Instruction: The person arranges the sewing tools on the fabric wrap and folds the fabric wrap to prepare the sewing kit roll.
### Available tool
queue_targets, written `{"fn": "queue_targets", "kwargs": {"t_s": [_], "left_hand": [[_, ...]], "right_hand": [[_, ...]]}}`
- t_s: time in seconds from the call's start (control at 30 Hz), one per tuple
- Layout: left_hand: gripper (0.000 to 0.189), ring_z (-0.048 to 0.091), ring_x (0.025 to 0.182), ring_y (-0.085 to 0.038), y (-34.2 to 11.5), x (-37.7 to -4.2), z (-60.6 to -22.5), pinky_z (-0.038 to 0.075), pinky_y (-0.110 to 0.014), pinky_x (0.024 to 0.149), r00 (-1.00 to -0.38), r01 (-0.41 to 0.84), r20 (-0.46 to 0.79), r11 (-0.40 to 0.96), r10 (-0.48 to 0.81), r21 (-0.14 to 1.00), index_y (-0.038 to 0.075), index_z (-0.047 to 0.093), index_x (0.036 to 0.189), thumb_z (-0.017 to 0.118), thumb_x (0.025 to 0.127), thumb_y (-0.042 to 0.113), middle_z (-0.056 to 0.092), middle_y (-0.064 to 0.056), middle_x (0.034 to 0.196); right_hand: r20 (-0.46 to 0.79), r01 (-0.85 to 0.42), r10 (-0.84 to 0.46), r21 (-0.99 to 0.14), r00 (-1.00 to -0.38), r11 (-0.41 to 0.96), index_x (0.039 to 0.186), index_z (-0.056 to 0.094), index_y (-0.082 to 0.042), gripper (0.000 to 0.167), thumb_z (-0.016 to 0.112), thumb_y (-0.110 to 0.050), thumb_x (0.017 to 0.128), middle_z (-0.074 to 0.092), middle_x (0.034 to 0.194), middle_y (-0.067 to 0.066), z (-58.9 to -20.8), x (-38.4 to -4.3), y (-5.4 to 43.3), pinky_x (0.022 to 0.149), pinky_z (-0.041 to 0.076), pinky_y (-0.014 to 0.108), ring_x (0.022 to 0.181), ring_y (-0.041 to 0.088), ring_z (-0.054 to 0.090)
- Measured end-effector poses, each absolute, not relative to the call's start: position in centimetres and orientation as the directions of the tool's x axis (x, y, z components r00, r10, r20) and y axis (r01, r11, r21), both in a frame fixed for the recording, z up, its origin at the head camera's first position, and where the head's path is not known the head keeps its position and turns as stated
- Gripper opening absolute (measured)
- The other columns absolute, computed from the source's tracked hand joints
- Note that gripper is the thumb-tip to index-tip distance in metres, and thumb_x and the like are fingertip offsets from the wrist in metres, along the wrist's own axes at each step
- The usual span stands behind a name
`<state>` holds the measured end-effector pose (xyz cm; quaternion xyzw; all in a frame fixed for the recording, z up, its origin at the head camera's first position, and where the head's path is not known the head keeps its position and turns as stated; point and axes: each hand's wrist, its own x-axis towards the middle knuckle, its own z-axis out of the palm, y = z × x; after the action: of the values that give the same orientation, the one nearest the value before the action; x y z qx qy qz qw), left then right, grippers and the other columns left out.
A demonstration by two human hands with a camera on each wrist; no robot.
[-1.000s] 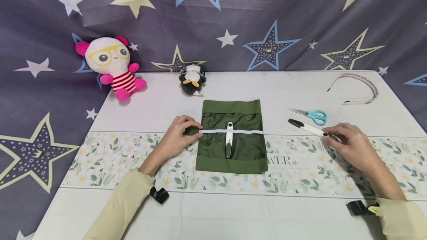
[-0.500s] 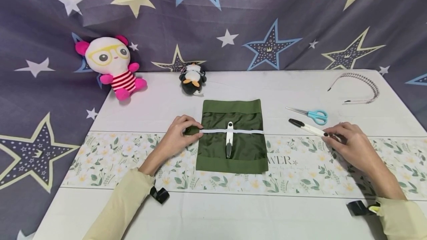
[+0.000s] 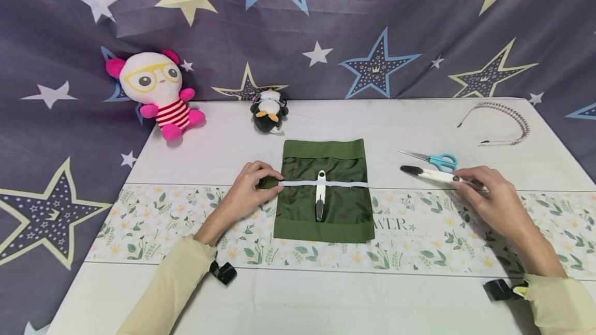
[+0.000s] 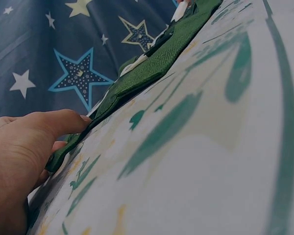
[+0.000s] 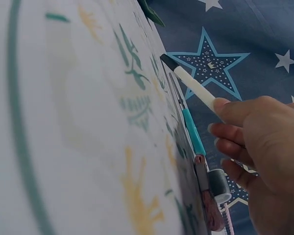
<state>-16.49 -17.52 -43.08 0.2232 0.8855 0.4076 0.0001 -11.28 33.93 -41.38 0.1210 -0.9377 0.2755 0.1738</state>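
1. The left hand point(image 3: 249, 185) pinches the left edge of a green fabric piece point(image 3: 298, 211), thumb and fingers close to the end of its white strap point(image 3: 346, 184).
2. The fabric lies flat on the bench point(image 3: 279, 299); a black-tipped white tool point(image 3: 320, 190) sits across the strap, black end toward the person.
3. The right hand point(image 3: 493, 200) grasps a second white tool point(image 3: 437, 175) between thumb and fingers by its plain end; the black end points toward the fabric.
4. Blue-handled scissors point(image 3: 436, 160) lie just beyond that second tool, near a dark spool point(image 5: 219, 186).
5. Farther back are a headband point(image 3: 493, 105), a penguin plush point(image 3: 269, 110) and a panda plush point(image 3: 160, 97).
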Motion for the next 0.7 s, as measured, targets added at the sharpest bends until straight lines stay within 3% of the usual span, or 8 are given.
{"fn": "queue_targets", "kwargs": {"t_s": [0.1,0.2,0.37,0.5,0.6,0.7], "left_hand": [[0.019,0.048,0.109,-0.023,-17.6,-16.5,-43.1,0.041,-0.043,0.080,-0.901,0.393,0.181,0.565,0.395,0.725,0.018,0.077,0.114,0.077,0.097,0.025,0.060,-0.003,0.122],[0.019,0.047,0.110,-0.023,-17.6,-16.4,-43.2,0.041,-0.043,0.080,-0.901,0.390,0.177,0.563,0.396,0.729,0.018,0.077,0.115,0.077,0.097,0.026,0.060,-0.002,0.123],[0.020,0.047,0.110,-0.023,-17.7,-16.4,-43.2,0.041,-0.043,0.079,-0.902,0.386,0.171,0.563,0.396,0.731,0.019,0.077,0.116,0.077,0.097,0.028,0.059,-0.002,0.123],[0.020,0.047,0.110,-0.023,-17.7,-16.5,-43.3,0.041,-0.043,0.080,-0.901,0.390,0.175,0.564,0.398,0.727,0.019,0.077,0.115,0.076,0.098,0.029,0.059,-0.001,0.123],[0.019,0.047,0.111,-0.022,-17.7,-16.5,-43.3,0.041,-0.043,0.080,-0.901,0.389,0.174,0.565,0.397,0.728,0.020,0.077,0.115,0.076,0.098,0.029,0.059,0.000,0.123],[0.019,0.047,0.110,-0.021,-17.7,-16.6,-43.3,0.041,-0.043,0.080,-0.903,0.385,0.169,0.566,0.396,0.729,0.020,0.077,0.115,0.076,0.098,0.029,0.059,0.001,0.122]], "right_hand": [[0.390,-0.313,-0.112,-0.500,-0.914,0.808,0.120,0.069,0.001,0.026,0.072,0.004,0.095,0.067,0.107,0.017,-41.1,-11.3,33.8,0.077,0.040,0.022,0.094,-0.004,0.047],[0.346,-0.255,-0.058,-0.558,-0.936,0.790,0.125,0.068,0.000,0.026,0.070,-0.002,0.099,0.067,0.107,0.017,-40.7,-11.3,33.6,0.073,0.039,0.015,0.090,-0.008,0.047],[0.280,-0.169,0.024,-0.643,-0.960,0.747,0.127,0.069,-0.005,0.027,0.067,-0.016,0.103,0.066,0.105,0.004,-40.3,-11.6,33.1,0.066,0.041,0.013,0.086,-0.003,0.054],[0.299,-0.192,0.041,-0.707,-0.953,0.680,0.125,0.070,-0.003,0.025,0.068,-0.015,0.103,0.063,0.101,-0.009,-40.2,-12.0,32.7,0.071,0.043,0.011,0.088,0.000,0.058],[0.331,-0.226,0.045,-0.732,-0.943,0.643,0.123,0.070,-0.001,0.024,0.068,-0.012,0.102,0.062,0.099,-0.011,-40.2,-12.3,32.4,0.071,0.043,0.010,0.088,0.003,0.059],[0.349,-0.247,0.044,-0.742,-0.936,0.624,0.122,0.070,0.001,0.023,0.067,-0.010,0.102,0.062,0.099,-0.008,-40.2,-12.7,32.2,0.062,0.044,0.013,0.085,0.005,0.058]]}}
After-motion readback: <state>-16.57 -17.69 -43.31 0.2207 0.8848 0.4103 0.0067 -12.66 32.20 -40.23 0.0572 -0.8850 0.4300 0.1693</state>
